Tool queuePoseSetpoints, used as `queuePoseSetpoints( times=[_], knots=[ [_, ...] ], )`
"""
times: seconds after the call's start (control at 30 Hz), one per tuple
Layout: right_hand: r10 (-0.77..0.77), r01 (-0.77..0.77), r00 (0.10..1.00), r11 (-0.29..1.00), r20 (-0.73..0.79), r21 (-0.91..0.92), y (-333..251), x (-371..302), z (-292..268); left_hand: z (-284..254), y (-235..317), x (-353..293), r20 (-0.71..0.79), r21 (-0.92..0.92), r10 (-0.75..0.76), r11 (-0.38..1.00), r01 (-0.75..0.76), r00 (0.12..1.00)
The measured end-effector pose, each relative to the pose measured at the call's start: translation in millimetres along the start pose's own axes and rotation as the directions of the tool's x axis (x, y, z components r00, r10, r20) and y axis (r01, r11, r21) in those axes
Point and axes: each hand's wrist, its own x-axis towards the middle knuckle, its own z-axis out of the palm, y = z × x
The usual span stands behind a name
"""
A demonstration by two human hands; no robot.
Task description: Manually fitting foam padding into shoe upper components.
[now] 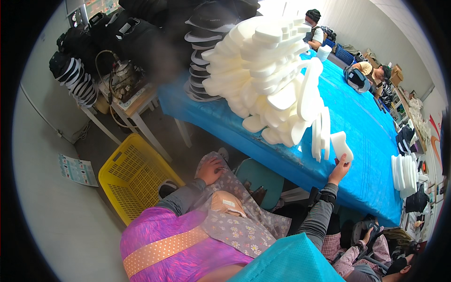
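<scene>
Over the blue cover (371, 127), foam (341, 144) at the heap's (268, 89) four o'clock is being pinched, presumably steadied, by the right hand (339, 171), left hand (211, 171) grip unclear.

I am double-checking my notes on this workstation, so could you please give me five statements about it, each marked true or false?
1. The right hand holds a white pad. True.
2. The left hand holds a white pad as well. False: it rests against the flowered apron.
3. A pile of white pads stands on the blue-covered table. True.
4. The yellow basket sits on top of that table. False: it is off the table, on the person's left.
5. At least two other people are in view. True.
</scene>
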Motion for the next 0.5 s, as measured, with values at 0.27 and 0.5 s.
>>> queuePoseSetpoints(
  times=[0.27,0.5],
  knots=[
    [-0.002,0.002,1.000,1.000,0.005,0.002,1.9,1.5,-0.3,2.9,-3.2,-1.4,-0.023,0.014,0.010,1.000,-0.010,1.000],
    [0.002,-0.002,1.000,1.000,0.000,0.010,3.9,1.9,-2.1,0.1,1.4,1.0,-0.007,0.014,-0.003,1.000,0.003,1.000]
  ],
)
